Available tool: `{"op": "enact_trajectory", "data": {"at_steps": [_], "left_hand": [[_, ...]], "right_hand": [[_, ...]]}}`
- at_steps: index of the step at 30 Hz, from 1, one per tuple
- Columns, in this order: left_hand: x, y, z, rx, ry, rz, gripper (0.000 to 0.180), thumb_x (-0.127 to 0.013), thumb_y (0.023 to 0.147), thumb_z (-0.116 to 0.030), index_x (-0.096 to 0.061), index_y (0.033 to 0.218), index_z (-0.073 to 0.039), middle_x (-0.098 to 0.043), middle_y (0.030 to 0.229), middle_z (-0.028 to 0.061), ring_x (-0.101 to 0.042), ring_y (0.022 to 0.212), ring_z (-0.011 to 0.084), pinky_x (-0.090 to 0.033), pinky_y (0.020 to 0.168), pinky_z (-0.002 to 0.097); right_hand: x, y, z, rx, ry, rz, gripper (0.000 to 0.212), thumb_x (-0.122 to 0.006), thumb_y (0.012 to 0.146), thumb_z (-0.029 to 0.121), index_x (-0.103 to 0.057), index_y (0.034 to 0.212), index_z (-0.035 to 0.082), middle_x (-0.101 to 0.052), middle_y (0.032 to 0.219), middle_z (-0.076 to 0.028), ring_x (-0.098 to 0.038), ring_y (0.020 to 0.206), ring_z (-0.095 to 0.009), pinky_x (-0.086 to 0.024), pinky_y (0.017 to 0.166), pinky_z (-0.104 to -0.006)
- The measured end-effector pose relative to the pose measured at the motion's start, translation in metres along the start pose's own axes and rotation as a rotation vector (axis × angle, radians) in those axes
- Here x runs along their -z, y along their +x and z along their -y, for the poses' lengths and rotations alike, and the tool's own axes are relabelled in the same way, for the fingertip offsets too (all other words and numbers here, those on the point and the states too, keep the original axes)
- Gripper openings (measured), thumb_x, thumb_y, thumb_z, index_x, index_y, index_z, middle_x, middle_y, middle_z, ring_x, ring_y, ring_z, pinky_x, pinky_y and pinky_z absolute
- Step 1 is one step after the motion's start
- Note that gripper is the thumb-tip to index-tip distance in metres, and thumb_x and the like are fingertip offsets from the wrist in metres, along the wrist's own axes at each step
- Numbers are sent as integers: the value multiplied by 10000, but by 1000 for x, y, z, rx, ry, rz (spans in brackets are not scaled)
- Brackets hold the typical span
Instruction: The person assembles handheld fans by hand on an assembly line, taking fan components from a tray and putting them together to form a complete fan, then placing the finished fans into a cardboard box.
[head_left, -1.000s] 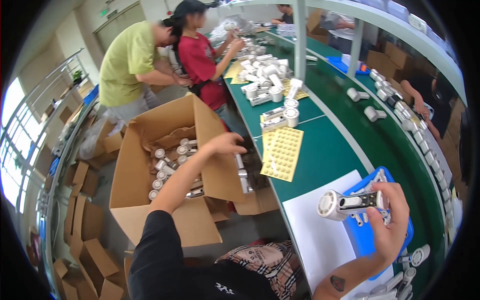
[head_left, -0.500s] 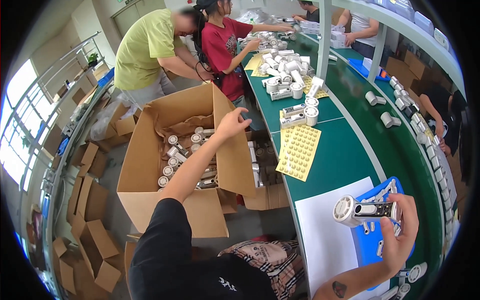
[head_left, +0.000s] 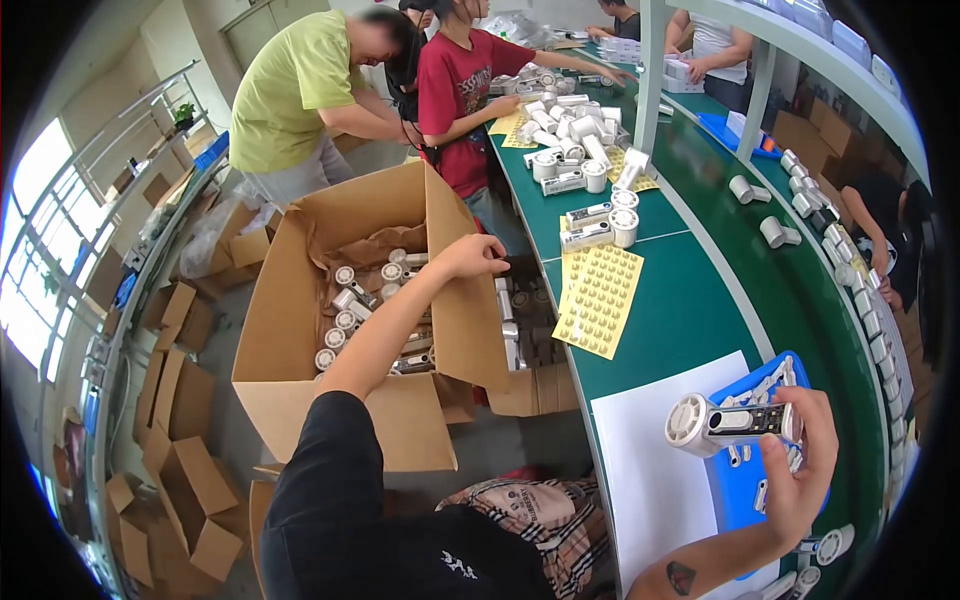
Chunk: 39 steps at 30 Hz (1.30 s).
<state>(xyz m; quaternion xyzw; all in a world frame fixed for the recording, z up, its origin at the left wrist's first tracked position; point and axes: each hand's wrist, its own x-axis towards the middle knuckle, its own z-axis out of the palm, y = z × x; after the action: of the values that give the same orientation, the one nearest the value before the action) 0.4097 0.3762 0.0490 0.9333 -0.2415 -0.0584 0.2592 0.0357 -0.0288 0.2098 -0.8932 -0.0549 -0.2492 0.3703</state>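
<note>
My right hand (head_left: 800, 480) grips a white handheld device (head_left: 735, 424) by its handle end. Its round, slotted head points left, and a dark circuit board shows in the open side of the handle. Below it sits a blue tray (head_left: 735, 500) of small white parts, beside a white sheet (head_left: 650, 450) on the table. Over the right flap of a large cardboard box (head_left: 262, 330) reaches my left hand (head_left: 472, 256), fingers stretched out to the right, with nothing visible in them. Several similar white devices (head_left: 346, 320) lie inside the box on brown paper.
Yellow sticker sheets (head_left: 602, 300) and a heap of white devices (head_left: 570, 130) lie on the green table (head_left: 690, 290). A conveyor belt (head_left: 800, 300) runs along its right side. Two people (head_left: 290, 100) stand beyond the box; others work farther off. Open cartons (head_left: 195, 500) stand on the floor at left.
My left hand has lowered slightly and shifted right, its fingers closer together. My right hand and its device hold still. Across the table, the person in red has stretched an arm farther right.
</note>
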Motion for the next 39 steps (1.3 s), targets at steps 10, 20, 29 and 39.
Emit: {"op": "enact_trajectory", "data": {"at_steps": [10,20,29,39], "left_hand": [[1,-2,-8,-26,-67,-53,406,-748,774,-345,-673,1041,-50,-680,775,100,-663,738,218,-523,700,336],[129,41,65,244,189,-806,683,-728,745,-431,-538,1269,-35,-694,937,159,-669,897,326,-535,795,441],[107,121,81,293,401,-527,797,-727,684,-578,-540,1284,-89,-574,1278,144,-492,1257,318,-414,1008,518],[83,142,127,464,387,-329,415,-664,759,-221,-659,1149,-81,-530,1335,111,-321,1397,291,-325,1082,567]], "right_hand": [[0,2,-1,-8,1,4,365,-632,835,218,-584,1126,4,-552,1024,-105,-538,897,-168,-413,756,-261],[-14,10,-7,-61,-72,84,394,-624,872,277,-552,1137,-6,-524,967,-109,-533,854,-199,-422,761,-301],[-40,38,1,-42,-2,210,324,-645,834,100,-616,1116,-57,-578,1021,-153,-534,872,-246,-424,805,-337],[-142,137,0,-116,1341,368,547,-712,830,477,-587,1197,91,-602,1041,-141,-549,1038,-284,-442,926,-459]]}}
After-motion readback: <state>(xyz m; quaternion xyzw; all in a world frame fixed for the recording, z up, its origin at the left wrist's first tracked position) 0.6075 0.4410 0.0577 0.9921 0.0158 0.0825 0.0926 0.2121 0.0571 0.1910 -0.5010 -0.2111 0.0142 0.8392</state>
